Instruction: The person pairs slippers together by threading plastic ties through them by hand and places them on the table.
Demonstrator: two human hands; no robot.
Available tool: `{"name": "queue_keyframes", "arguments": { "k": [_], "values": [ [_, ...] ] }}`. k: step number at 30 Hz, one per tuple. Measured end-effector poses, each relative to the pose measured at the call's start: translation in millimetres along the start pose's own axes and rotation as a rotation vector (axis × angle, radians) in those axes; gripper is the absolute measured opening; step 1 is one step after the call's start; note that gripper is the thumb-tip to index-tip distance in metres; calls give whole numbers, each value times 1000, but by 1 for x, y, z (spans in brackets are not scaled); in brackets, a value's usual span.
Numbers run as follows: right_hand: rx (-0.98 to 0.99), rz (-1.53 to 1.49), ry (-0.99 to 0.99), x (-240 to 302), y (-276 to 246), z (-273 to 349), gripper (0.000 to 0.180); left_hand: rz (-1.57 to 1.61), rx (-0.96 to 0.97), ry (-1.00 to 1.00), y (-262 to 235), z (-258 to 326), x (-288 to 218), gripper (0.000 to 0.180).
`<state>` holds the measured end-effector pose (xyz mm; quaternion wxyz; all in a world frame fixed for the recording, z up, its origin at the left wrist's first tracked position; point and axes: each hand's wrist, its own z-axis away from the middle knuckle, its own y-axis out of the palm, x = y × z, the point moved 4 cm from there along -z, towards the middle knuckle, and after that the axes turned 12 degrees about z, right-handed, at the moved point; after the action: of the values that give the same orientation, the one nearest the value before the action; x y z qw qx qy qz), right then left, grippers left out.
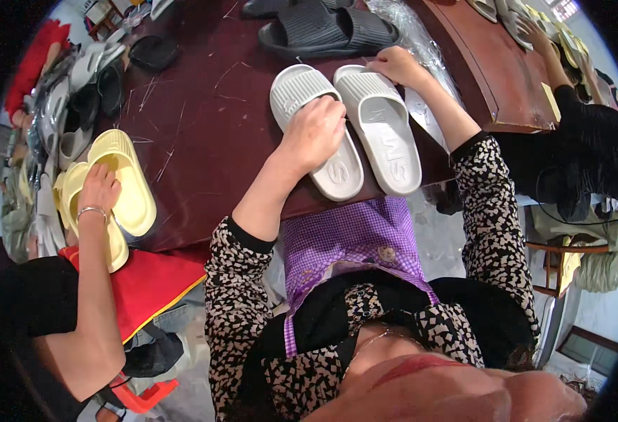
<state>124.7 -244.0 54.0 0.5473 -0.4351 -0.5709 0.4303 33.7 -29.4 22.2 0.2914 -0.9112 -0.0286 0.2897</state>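
Observation:
A pair of light grey slide sandals lies side by side at the table's near edge, toes pointing away from me. My left hand (314,133) is closed at the opening of the left slide (338,176), its fingertips tucked in by the strap and partly hidden. At the toe of the right slide (390,144), my right hand (399,67) has its fingers pinched together against the strap's outer front edge. Whether a thread or only the slide's edge is between those fingertips is too small to tell.
Dark grey slides (326,32) and crumpled clear plastic (421,42) lie beyond my hands on the dark red table (210,141). Loose threads are scattered on it. At left a co-worker's hand (99,190) is on yellow slides (139,204); another co-worker's arm (545,53) reaches in at right.

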Motion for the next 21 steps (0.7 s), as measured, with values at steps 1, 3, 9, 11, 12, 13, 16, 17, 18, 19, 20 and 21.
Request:
{"name": "queue_keyframes", "arguments": {
  "k": [1, 3, 9, 11, 12, 13, 16, 17, 18, 19, 20, 21],
  "values": [
    [-5, 3, -6, -4, 0, -4, 31, -4, -6, 3, -1, -1, -2, 8],
    [-137, -30, -212, 3, -6, -7, 28, -33, -6, 38, -2, -3, -7, 8],
    [-34, -412, -386, 42, -6, -17, 18, -64, -1, 58, 0, -4, -14, 9],
    [64, -475, -413, 63, -4, -19, 17, -44, 6, 63, 0, -6, -18, 8],
    [113, -508, -427, 73, -3, -18, 17, -34, 11, 65, 1, -7, -20, 9],
    [110, -511, -433, 81, -2, -19, 17, -41, 11, 66, 1, -7, -22, 9],
    [225, -484, -315, 96, 6, -18, 12, -70, -5, 113, 2, -8, -29, 9],
    [223, -486, -317, 97, 4, -16, 12, -73, -4, 115, 2, -8, -30, 9],
    [212, -543, -319, 99, 3, -16, 11, -82, -7, 124, 1, -7, -31, 9],
    [201, -599, -318, 100, 3, -16, 9, -89, -10, 133, -1, -8, -32, 9],
    [190, -654, -316, 101, 2, -16, 8, -93, -12, 143, -1, -8, -33, 9],
    [191, -654, -312, 99, 2, -15, 8, -89, -12, 142, -1, -8, -33, 9]
  ]
}}
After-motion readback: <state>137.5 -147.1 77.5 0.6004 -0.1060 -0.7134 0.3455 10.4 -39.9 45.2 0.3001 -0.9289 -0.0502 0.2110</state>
